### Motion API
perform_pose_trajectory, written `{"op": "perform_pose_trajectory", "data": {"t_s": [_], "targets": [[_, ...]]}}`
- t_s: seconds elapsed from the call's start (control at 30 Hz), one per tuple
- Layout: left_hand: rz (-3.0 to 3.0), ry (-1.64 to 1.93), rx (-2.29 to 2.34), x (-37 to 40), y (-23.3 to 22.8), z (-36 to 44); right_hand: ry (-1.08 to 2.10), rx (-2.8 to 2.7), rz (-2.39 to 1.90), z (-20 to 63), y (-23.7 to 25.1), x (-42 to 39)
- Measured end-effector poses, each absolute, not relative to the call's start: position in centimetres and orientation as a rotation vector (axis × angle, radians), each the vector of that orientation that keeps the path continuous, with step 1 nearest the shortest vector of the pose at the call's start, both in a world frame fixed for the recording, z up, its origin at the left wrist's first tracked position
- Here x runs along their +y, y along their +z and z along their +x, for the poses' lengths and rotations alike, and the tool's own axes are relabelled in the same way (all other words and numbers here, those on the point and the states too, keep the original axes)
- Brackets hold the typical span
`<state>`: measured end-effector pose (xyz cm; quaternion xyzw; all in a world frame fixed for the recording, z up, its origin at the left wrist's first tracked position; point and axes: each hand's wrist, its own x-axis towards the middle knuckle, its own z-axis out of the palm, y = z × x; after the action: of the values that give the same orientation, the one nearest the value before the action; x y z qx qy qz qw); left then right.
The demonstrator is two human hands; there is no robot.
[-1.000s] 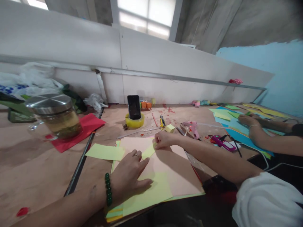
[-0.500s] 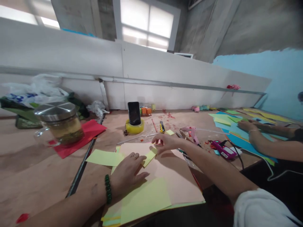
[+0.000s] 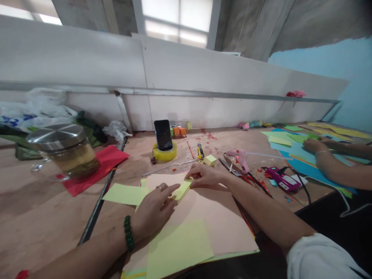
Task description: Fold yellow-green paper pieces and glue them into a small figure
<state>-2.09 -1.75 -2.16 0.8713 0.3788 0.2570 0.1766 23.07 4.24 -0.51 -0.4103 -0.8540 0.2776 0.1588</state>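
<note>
I see the left hand (image 3: pixel 152 209) lying loosely spread, probably steadying the yellow strip (image 3: pixel 184 189) on the paper stack (image 3: pixel 212 217), while the right hand (image 3: pixel 205 175) pinches its far end. Beyond, a tape roll (image 3: pixel 165 155) props up a phone (image 3: pixel 163 135)

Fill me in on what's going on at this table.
A person is working a small folded yellow strip over a pink sheet. The left hand lies at the strip's near end, and the right hand has its fingers at the far end. A larger yellow sheet lies nearer the person. Off to the right, a co-worker's hand is over blue paper.
</note>
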Motion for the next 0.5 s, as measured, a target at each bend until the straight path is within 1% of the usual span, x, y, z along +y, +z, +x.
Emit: {"op": "perform_pose_trajectory", "data": {"t_s": [0.1, 0.2, 0.37, 0.5], "targets": [[2.629, 0.743, 0.917, -2.2, -2.0, -2.2, 0.771, -2.346, -1.201, 22.8, -0.6, 3.5], [2.813, 0.745, 0.899, -2.8, -1.5, -2.1, 0.764, -2.310, -1.175, 22.5, -0.4, 3.0], [2.850, 0.424, 1.103, -3.1, -0.4, -1.7, 0.779, -2.240, -1.262, 22.0, 0.2, 2.8], [2.838, 0.330, 1.126, -3.1, -0.3, -1.6, 0.697, -2.140, -1.424, 21.4, 0.2, 2.8]]}}
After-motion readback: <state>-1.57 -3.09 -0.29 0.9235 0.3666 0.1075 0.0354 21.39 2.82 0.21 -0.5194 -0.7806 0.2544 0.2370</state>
